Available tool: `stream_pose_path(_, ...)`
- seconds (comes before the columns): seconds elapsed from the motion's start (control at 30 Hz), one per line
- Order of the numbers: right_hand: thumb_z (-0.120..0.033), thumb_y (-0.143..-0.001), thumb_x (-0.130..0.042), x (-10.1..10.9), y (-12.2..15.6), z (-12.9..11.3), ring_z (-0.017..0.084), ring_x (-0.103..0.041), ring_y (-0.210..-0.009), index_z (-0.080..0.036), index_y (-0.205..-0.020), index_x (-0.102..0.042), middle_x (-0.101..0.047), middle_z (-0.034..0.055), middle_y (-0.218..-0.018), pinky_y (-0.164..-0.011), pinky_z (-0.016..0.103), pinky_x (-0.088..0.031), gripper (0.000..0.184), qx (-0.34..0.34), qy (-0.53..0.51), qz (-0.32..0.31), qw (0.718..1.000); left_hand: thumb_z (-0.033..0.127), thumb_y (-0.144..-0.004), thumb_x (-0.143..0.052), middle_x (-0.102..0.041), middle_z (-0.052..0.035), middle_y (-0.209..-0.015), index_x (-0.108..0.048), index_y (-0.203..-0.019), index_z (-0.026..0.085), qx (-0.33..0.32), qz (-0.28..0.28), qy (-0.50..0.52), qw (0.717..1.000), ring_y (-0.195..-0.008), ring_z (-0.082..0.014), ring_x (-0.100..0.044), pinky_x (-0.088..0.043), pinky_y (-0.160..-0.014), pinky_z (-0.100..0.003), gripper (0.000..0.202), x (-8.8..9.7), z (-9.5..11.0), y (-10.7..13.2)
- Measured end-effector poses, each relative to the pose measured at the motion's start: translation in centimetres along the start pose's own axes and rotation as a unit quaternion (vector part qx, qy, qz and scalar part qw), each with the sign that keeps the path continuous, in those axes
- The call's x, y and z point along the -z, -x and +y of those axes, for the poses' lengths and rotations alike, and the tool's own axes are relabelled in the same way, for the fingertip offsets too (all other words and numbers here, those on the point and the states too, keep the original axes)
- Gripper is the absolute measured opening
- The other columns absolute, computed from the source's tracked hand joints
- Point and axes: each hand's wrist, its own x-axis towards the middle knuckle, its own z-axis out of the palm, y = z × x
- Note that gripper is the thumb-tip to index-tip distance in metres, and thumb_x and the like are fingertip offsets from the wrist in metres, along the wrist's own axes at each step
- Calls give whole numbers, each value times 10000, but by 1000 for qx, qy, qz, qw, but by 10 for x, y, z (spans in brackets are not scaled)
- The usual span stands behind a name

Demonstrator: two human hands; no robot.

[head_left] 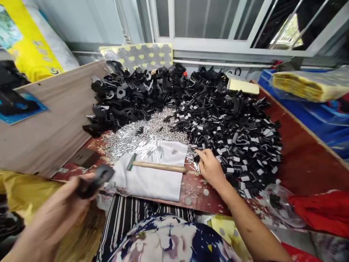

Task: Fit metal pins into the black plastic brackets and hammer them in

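Observation:
Blurred by motion, my left hand (65, 203) grips a black plastic clip (99, 176) at the table's left front edge. My right hand (211, 165) reaches to the near edge of the black part pile, thumb and index finger drawn together; whatever they pinch, if anything, is too small to make out. Close by its fingertips lie loose metal pins (195, 164). Between the hands a small hammer (158, 166) with a wooden handle and green head rests on a grey-white cloth (155, 185). A heap of silvery pins (133, 136) spreads behind the cloth.
Black clips (131, 94) are piled along the back; smaller black parts with pale faces (240, 145) fill the right. A brown block (84, 157) sits at left. Wooden boards (54, 116) wall the table. Blue crates (308, 112) and red cloth (324, 211) stand at right.

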Motion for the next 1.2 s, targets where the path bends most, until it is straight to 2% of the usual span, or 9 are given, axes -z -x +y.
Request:
stream_pose_path(0.07,-136,-962,-496,-11,0,-21,189,-643,-918,-220,-1153,-694,-619,75,-1065,-751,296,-560,288,-14,-139,16,990,517,-601,-939,-772,-64,-969,-785,-891,147,52,-96,30,994,-908,-225,-652,-571,-725,-273,494,-15,-18,-5)
stream_pose_path(0.13,-149,-961,-543,-30,3,-50,165,-650,-878,-243,-1060,-709,-643,42,-1022,-709,265,-552,216,-1,-200,-23,979,482,-509,-988,-777,-73,-957,-803,-887,141,69,-153,62,984,-882,-215,-647,-560,-716,-257,542,-30,-32,-8)
stream_pose_path(0.3,-128,-920,-632,-71,13,-95,268,-582,-1017,-232,-1076,-749,-689,99,-1082,-898,436,-500,222,80,-32,-55,995,426,-705,-911,-737,-83,-958,-809,-953,149,63,-254,80,962,-793,-170,-604,-497,-636,-224,385,-39,-49,-17)
stream_pose_path(0.5,-62,-959,-511,-60,5,-74,257,-548,-1002,-199,-1209,-707,-698,100,-1088,-885,405,-507,346,123,-8,-85,989,430,-798,-841,-613,-32,-798,-777,-859,142,53,-280,77,956,-699,-122,-500,-443,-607,-196,301,-24,-59,-28)
stream_pose_path(0.7,-77,-909,-607,-66,-3,-79,258,-585,-958,-182,-1180,-703,-685,102,-1011,-835,389,-533,306,131,42,-169,976,433,-780,-846,-565,-31,-927,-795,-879,154,56,-313,53,947,-693,-94,-454,-441,-582,-176,300,-22,-62,-25)
stream_pose_path(0.87,-65,-919,-538,-57,-9,-102,204,-640,-823,-206,-1049,-743,-669,57,-877,-746,333,-533,281,77,-21,-112,991,432,-674,-916,-573,-55,-1008,-804,-820,157,75,-331,46,939,-780,-137,-544,-543,-611,-215,331,-35,-65,-19)
stream_pose_path(0.97,-117,-948,-534,-55,-20,-128,187,-686,-901,-251,-1089,-744,-730,28,-974,-929,391,-537,287,65,-166,-64,982,392,-655,-932,-567,-55,-1044,-801,-813,164,91,-357,84,926,-864,-176,-588,-622,-706,-296,307,-48,-64,-12)
stream_pose_path(1.07,-149,-944,-557,-66,-25,-152,191,-694,-936,-287,-1080,-758,-749,0,-947,-1158,534,-387,279,78,-238,-35,968,388,-697,-910,-578,-55,-1025,-811,-860,169,77,-374,120,916,-849,-166,-598,-635,-724,-304,290,-59,-60,-8)
stream_pose_path(1.2,-161,-932,-575,-83,-21,-169,208,-689,-982,-300,-1083,-764,-761,3,-957,-1210,610,-268,279,67,-257,2,964,394,-753,-869,-599,-64,-1014,-818,-881,161,37,-385,137,912,-838,-162,-614,-633,-722,-288,271,-59,-56,-6)
